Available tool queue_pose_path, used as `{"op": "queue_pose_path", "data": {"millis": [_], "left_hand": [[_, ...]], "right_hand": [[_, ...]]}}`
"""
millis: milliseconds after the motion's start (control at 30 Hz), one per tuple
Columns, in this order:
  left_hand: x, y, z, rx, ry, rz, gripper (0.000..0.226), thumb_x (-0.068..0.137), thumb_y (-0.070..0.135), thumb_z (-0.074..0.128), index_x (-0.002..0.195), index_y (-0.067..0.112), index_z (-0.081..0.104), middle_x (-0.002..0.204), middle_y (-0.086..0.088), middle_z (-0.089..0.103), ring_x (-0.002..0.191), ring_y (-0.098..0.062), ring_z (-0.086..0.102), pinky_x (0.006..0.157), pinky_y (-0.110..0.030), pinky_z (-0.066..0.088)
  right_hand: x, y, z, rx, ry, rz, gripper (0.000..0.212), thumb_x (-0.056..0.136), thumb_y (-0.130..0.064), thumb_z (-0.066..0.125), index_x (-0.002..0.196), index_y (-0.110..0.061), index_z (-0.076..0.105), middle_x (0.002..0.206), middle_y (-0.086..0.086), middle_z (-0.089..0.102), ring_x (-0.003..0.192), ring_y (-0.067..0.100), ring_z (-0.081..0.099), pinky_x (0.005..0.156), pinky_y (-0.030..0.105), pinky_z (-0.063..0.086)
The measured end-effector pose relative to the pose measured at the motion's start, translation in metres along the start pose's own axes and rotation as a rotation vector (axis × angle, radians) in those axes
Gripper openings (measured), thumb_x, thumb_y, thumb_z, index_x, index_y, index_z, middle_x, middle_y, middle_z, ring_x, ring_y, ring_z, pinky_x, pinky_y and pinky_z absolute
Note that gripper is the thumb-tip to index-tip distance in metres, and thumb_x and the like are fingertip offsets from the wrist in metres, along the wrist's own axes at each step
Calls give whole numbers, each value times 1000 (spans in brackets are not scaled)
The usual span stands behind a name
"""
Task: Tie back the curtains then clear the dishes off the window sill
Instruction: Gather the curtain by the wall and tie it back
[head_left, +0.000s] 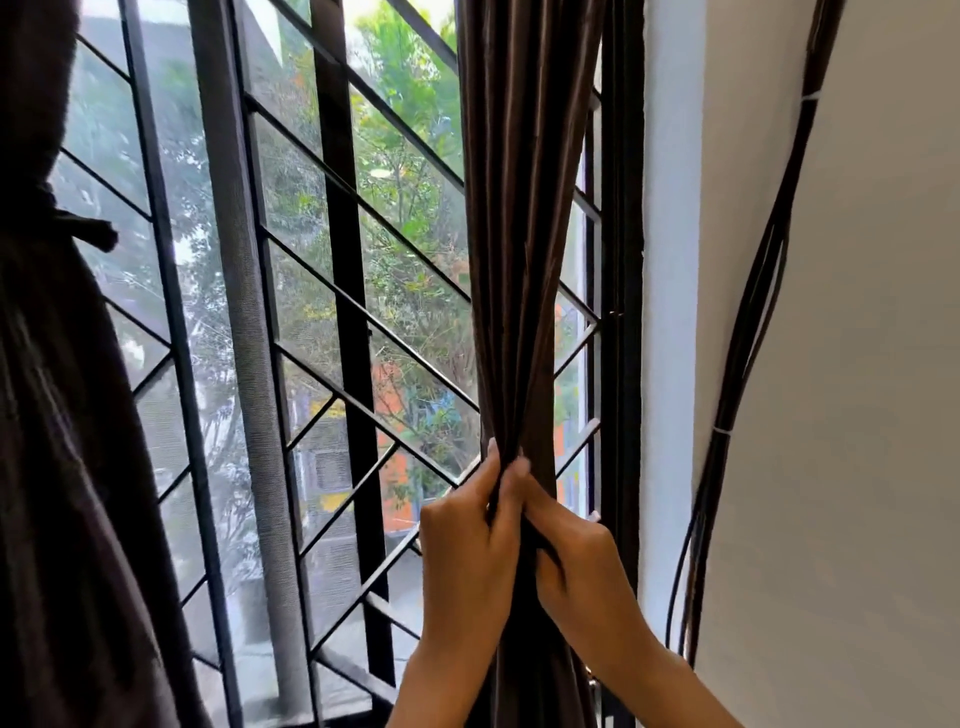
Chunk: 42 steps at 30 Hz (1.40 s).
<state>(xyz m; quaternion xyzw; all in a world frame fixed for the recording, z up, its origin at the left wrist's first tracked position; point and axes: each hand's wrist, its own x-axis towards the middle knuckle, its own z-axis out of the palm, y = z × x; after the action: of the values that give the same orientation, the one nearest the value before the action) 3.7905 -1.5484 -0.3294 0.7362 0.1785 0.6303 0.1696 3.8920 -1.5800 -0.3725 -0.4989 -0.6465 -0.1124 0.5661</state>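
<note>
A barred window fills the view. Well left of the hands, the left curtain hangs already knotted back. The left hand and right hand clutch the right curtain between them — bunching its folds, probably ready for tying. No sill or dishes in view.

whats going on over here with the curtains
A person is gathering the right curtain into a bunch, with the left hand and the right hand both gripping it in front of the window grille. The left curtain already looks tied back. No sill or dishes are in view.
</note>
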Motion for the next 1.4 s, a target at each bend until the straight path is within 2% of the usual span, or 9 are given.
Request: {"op": "queue_pose_path", "data": {"millis": [233, 367, 533, 767, 933, 1033, 1167, 1300, 1400], "left_hand": [[5, -15, 3, 77, 94, -74, 13, 86, 10, 66, 78, 18, 71, 42, 13, 43, 40, -4, 36, 44, -16, 29], [7, -24, 5, 116, 123, -38, 15, 86, 16, 65, 71, 18, 66, 40, 9, 34, 42, -12, 32, 49, -21, 32], [6, -34, 11, 225, 168, -42, 27, 81, 22, 56, 100, 18, 75, 46, 0, 58, 40, -15, 45, 50, -20, 37], [-12, -27, 35, 80, 151, -110, 42, 83, 26, 55, 125, 26, 62, 56, -6, 62, 52, -4, 55, 45, -4, 31], [-29, -21, 39, -210, 181, -139, 81, 81, 11, 61, 135, 60, 26, 114, 14, 68, 95, 8, 65, 73, -4, 46], [-35, -22, 42, -275, 93, -207, 92, 77, 10, 62, 148, 42, 12, 113, 25, 65, 104, 2, 63, 81, -8, 48], [-39, -27, 41, -322, 19, -239, 91, 77, 7, 57, 149, 30, 6, 117, 21, 64, 108, -3, 63, 86, -10, 47], [-35, -32, 32, -392, -17, -234, 73, 74, 3, 48, 140, 33, 38, 118, 18, 66, 75, 6, 62, 66, -13, 47], [-23, -48, 24, -297, 227, -227, 37, 81, 13, 57, 110, 33, 70, 102, 18, 72, 83, 5, 65, 75, -15, 52]], "right_hand": [[31, 15, -21, 222, 228, 197, 39, 86, -21, 66, 122, -31, 58, 135, -12, 54, 125, -2, 48, 103, 25, 42], [60, 29, -23, 265, 235, 384, 71, 79, -24, 73, 140, -21, 37, 127, -12, 51, 119, 0, 50, 99, 15, 38], [44, 21, -11, -77, 443, 153, 23, 83, -11, 71, 103, -22, 69, 92, -11, 71, 85, 5, 68, 73, 23, 56], [26, -7, -7, 102, 231, 163, 29, 90, -7, 62, 111, -26, 69, 80, -27, 70, 68, -12, 63, 56, 8, 47], [27, -7, -18, 429, 187, 254, 19, 78, -22, 68, 96, -21, 75, 85, -6, 75, 83, 10, 71, 70, 19, 55], [28, -1, -22, 469, 190, 291, 26, 74, -18, 74, 99, -10, 75, 91, 2, 75, 92, 19, 71, 81, 33, 57], [25, 0, -23, 568, 147, 283, 30, 69, -3, 74, 99, -7, 73, 94, 2, 75, 91, 16, 71, 72, 17, 55], [27, 7, -19, 494, 237, 246, 20, 72, -3, 75, 90, -11, 76, 84, 4, 75, 84, 18, 72, 72, 20, 55], [31, 14, -18, 422, 323, 243, 20, 69, -4, 76, 80, -21, 75, 75, -3, 75, 74, 8, 71, 68, 15, 54]]}}
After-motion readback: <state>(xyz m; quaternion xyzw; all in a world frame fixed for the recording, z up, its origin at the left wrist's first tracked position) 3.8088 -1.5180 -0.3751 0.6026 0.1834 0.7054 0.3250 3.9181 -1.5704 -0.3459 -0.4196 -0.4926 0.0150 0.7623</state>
